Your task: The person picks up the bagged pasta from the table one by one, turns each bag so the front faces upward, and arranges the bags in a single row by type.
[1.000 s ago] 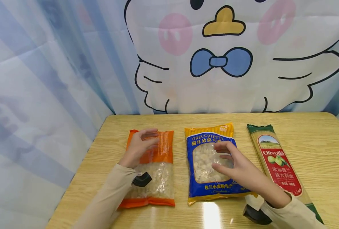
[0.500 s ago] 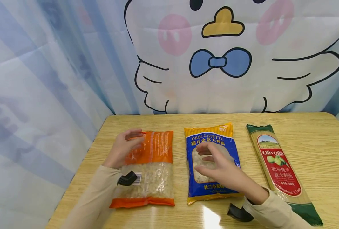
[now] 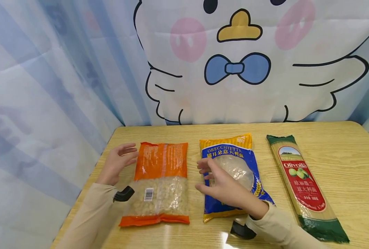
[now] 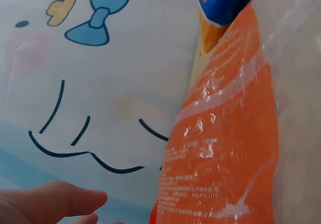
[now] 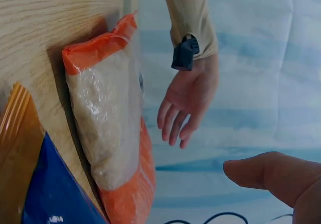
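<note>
An orange and clear bag of pasta [image 3: 162,180] lies on the left, a barcode on its clear part. My left hand [image 3: 117,163] hovers by its upper left edge, fingers loosely bent and holding nothing. In the middle lies a blue and yellow orecchiette bag [image 3: 234,169]. My right hand [image 3: 223,183] is held above that bag's left part, thumb and fingers apart around nothing, and covers some of its print. The right wrist view shows the left hand [image 5: 189,96] beyond the orange bag [image 5: 108,118], with my right thumb [image 5: 266,174] in front.
A long green-ended packet of spaghetti [image 3: 305,186] lies slanted on the right of the wooden table [image 3: 352,155]. Behind the table hangs a cartoon-printed curtain [image 3: 234,97], which also runs along the left side. A black wrist camera [image 3: 123,194] sits at the left cuff.
Both hands have moved left. The left one has gone from over the orange bag to beside it, and the right from the orecchiette bag's right part to its left. The bags stay put.
</note>
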Available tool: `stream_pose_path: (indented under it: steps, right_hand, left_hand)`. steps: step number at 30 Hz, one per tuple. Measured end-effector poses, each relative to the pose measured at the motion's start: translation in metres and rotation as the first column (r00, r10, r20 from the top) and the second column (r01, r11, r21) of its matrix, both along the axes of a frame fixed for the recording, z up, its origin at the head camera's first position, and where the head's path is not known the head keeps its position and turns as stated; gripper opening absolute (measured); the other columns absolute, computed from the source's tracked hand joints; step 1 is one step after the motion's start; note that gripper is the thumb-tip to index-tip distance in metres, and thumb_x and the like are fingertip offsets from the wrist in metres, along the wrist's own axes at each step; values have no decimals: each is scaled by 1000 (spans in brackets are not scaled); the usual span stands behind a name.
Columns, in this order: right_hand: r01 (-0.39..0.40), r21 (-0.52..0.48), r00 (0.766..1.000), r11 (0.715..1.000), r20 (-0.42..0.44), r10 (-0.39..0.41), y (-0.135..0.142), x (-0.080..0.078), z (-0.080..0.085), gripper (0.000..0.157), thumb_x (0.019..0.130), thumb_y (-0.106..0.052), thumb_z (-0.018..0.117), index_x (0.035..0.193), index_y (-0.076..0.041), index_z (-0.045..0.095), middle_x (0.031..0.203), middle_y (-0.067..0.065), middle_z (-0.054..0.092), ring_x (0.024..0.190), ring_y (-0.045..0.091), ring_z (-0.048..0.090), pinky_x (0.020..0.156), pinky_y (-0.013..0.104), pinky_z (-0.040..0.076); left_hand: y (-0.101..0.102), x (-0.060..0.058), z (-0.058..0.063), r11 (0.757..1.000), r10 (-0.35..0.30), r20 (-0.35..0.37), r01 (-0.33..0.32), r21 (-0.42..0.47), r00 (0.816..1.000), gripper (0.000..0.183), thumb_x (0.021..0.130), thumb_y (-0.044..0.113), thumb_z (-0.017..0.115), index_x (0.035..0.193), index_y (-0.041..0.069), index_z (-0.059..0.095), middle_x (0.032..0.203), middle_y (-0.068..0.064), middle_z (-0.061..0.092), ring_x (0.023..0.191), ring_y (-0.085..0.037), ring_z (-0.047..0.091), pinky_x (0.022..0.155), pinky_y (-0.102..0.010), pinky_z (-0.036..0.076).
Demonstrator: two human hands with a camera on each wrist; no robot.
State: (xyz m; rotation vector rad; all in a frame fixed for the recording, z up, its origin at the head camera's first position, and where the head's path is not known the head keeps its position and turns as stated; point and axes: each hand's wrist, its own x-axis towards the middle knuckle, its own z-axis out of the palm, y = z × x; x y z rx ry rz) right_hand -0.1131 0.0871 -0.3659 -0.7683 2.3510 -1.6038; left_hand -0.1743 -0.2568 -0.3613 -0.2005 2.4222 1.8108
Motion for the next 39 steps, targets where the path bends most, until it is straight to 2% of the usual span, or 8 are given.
stream_pose_path:
  steps: [8,10,15,18,23,29,35,39]
  right_hand:
    - [-27,25,999,999,46,26,-17,2,-9,56,93,-11,68,138,3,38,133,24,49,120,41,53,100,50,50]
    - [-27,31,997,999,72,25,-21,3,-10,58,92,-11,68,139,4,38,133,26,49,120,41,54,99,51,50]
    - [-26,44,992,999,123,20,-30,6,-14,60,92,-10,68,140,5,36,133,25,49,120,41,54,99,51,50]
    - [-29,53,990,998,140,21,-34,8,-16,64,90,-12,70,141,5,35,133,26,50,119,39,55,99,50,51]
    - [-55,67,985,996,167,43,-39,9,-20,68,89,-14,72,140,6,33,128,25,52,112,35,57,96,49,52]
    - [-61,104,985,993,169,43,-44,9,-23,68,89,-14,73,139,6,32,125,24,53,108,33,59,92,47,54]
    - [-73,55,984,996,165,63,-50,8,-28,73,87,-4,71,142,13,26,123,26,52,109,34,61,89,39,57]
    - [-59,125,994,990,100,46,-53,8,-27,72,87,-6,72,141,12,28,125,24,52,117,32,56,97,43,53]
  left_hand:
    - [-14,-1,-10,999,30,39,-29,-20,999,55,101,18,59,149,0,39,148,-25,42,109,-11,63,103,-38,51]
    - [-17,-2,-13,999,27,51,-26,-29,998,56,101,19,59,150,0,38,149,-25,42,112,-14,62,103,-37,52]
    - [-22,-2,-21,999,10,80,-8,-34,997,58,102,21,56,152,0,34,149,-27,41,129,-34,53,104,-40,50]
    - [-25,-5,-27,1000,5,95,-3,-20,996,59,102,21,56,152,-2,33,148,-28,42,130,-38,50,103,-40,51]
    - [-28,-8,-33,1000,-11,133,8,20,991,61,102,23,57,152,-1,32,147,-29,42,122,-29,58,100,-38,53]
    - [-30,-11,-36,996,-78,158,70,56,984,65,102,27,57,154,1,28,150,-27,42,111,-13,64,96,-34,55]
    - [-29,-14,-39,989,-146,178,137,61,973,67,101,32,60,153,1,31,144,-27,49,111,-16,66,92,-33,58]
    - [-27,-16,-42,984,-178,196,172,48,964,69,100,32,60,153,0,29,144,-27,49,107,-15,66,88,-31,58]
